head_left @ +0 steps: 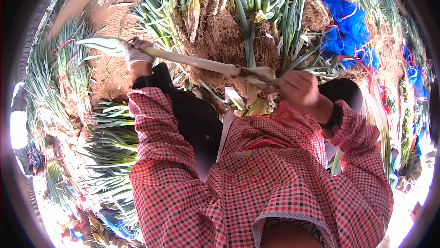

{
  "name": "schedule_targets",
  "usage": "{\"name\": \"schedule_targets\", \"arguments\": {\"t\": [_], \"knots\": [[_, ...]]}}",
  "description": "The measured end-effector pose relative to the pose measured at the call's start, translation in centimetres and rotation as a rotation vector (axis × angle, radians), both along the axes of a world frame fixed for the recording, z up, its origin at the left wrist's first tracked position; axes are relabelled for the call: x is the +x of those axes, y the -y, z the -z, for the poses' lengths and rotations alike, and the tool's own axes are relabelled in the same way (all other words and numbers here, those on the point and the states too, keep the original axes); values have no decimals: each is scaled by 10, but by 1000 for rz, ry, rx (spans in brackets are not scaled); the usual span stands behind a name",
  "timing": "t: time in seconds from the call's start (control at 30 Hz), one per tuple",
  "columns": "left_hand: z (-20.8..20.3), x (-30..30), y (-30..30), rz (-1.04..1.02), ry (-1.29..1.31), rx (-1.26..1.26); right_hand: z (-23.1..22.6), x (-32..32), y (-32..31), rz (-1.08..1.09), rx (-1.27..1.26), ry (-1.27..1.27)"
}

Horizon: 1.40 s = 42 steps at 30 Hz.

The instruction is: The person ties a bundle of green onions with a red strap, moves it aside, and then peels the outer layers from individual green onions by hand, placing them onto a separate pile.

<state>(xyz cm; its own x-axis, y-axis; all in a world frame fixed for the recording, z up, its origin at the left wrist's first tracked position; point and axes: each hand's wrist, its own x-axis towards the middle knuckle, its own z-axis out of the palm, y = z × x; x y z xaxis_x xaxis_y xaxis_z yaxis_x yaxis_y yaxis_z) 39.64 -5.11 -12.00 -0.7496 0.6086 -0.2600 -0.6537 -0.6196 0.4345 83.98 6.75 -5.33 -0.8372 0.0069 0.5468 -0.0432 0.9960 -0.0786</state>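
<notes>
On my feed the left hand (139,52) is wrapped round the green end of a long leek (197,61), upper left of centre. The right hand (300,90) is curled by the root end, right of centre, too blurry for me to tell what it's pinching. Mid-stalk looks clean and white but brown scraps (256,77) hang near the roots, so I'd call this one half-cleaned. Probably loads left: rooty bundles (215,30) fill top centre, leafy piles (112,152) lower left.

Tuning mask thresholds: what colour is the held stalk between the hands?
Stalk mostly whitish, browner near the right hand; shows best in the head view.
</notes>
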Motion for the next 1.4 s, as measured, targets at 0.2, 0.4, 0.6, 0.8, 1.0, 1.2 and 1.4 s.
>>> {"name": "schedule_targets", "arguments": {"t": [0.2,0.4,0.6,0.8,1.0,1.2,1.4], "knots": [[-12,-19,20,-6,-94,260,27,66,-14,523,-435,559],[-44,34,-5,371,-172,624,-23,-9,-36,355,-282,40],[-44,44,-30,450,63,780,-38,-80,20,-350,-1388,468],[-33,12,-17,409,71,716,-14,-49,26,-477,-1404,187],[-36,-10,17,128,-42,585,35,41,-11,30,-606,291],[-63,51,-3,34,-279,623,-13,11,-30,520,-170,42],[-77,62,-21,121,-489,643,-27,-49,-29,403,-3,181]]}}
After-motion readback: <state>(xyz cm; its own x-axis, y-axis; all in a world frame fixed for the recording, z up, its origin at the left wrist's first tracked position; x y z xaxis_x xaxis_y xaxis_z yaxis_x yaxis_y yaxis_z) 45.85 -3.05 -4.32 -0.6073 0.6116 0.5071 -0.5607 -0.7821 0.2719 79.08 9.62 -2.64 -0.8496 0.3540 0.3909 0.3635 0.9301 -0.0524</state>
